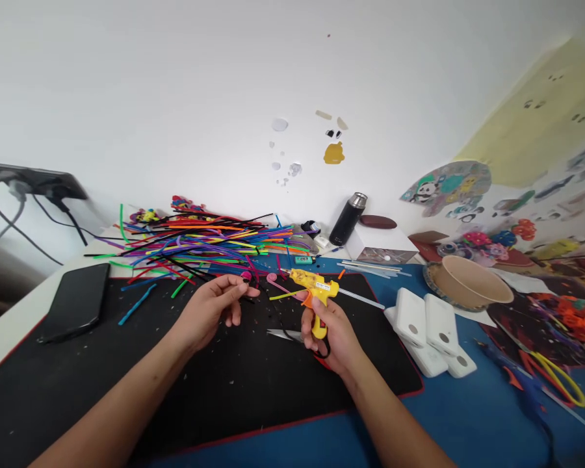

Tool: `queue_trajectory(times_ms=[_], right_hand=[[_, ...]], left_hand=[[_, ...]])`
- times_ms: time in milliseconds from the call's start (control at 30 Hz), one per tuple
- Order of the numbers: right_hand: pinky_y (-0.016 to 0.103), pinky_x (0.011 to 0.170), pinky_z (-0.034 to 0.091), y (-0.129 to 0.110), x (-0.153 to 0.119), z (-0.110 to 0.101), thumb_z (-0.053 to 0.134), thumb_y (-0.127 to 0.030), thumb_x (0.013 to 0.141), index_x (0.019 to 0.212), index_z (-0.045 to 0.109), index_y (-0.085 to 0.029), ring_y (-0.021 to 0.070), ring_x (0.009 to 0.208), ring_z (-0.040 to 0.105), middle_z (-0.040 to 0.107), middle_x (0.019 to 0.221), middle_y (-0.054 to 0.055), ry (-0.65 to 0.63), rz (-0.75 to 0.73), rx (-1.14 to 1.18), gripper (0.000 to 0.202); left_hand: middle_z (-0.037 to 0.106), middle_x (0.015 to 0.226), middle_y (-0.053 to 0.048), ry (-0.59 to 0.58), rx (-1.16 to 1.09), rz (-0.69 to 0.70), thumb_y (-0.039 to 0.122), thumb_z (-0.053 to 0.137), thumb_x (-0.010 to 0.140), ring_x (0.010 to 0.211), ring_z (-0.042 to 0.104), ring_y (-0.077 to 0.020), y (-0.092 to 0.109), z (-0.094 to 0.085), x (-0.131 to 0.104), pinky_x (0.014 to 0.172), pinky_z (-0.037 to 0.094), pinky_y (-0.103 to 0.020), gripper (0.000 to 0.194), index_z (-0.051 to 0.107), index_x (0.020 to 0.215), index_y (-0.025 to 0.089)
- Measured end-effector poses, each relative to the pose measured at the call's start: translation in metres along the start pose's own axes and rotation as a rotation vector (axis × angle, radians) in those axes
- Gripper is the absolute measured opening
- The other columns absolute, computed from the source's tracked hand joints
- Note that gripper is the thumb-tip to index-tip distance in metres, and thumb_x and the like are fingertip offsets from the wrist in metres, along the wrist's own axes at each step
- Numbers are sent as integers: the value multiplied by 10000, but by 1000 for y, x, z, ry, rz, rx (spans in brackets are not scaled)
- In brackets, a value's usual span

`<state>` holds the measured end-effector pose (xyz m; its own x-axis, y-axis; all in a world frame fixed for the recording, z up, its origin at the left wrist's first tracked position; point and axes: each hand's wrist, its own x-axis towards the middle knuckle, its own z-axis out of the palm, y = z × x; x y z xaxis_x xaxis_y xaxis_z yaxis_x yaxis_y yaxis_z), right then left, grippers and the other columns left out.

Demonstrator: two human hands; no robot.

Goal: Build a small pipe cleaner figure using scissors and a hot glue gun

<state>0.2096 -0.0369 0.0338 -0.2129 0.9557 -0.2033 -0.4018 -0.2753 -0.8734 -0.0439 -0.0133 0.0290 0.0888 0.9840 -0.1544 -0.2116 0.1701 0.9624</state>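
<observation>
My right hand [329, 325] is wrapped round the grip of a yellow hot glue gun [316, 286], its nozzle pointing left and a clear glue stick [361, 298] sticking out of its back. My left hand [224, 299] is closed in a pinch, with a small magenta pipe-cleaner piece [246, 275] at its fingertips, just left of the nozzle. Between the hands, a pink coiled pipe cleaner [272, 278] lies on the black mat [224, 396]. Scissors [285, 334] lie partly hidden beneath my right hand.
A pile of coloured pipe cleaners [205, 240] spreads along the wall. A phone [78, 296] lies at left. A black flask [348, 220] stands at the back. White devices [426, 328], a bowl [478, 281] and a blue glue gun [517, 377] are at right.
</observation>
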Motion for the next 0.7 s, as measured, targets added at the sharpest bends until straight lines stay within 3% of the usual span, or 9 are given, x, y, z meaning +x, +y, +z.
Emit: queue_trajectory(times_ms=[233,433,700], right_hand=[[202,375,255,6,23,14,798,-655,846,992,676,-168,92,357,428,523,488,-75,-46,-71,-36,523],[230,409,315,30,17,6,715,-705,899,975,692,-154,96,342,434,542,457,-55,-82,-63,-213,557],[231,413,331,29,14,-1,668,-771,895,882,682,-163,90,339,420,534,441,-47,-27,-82,-274,608]], left_hand=[[830,997,-105,83,-25,43,569,861,787,433,551,-73,-8,2,5,413,375,-211,467,648,882,165],[825,964,-93,85,-69,-18,560,881,758,423,533,-60,-10,8,3,388,340,-190,478,630,867,167],[809,891,-70,69,-132,-90,534,936,702,421,511,-46,-14,11,1,383,315,-170,502,625,825,160]])
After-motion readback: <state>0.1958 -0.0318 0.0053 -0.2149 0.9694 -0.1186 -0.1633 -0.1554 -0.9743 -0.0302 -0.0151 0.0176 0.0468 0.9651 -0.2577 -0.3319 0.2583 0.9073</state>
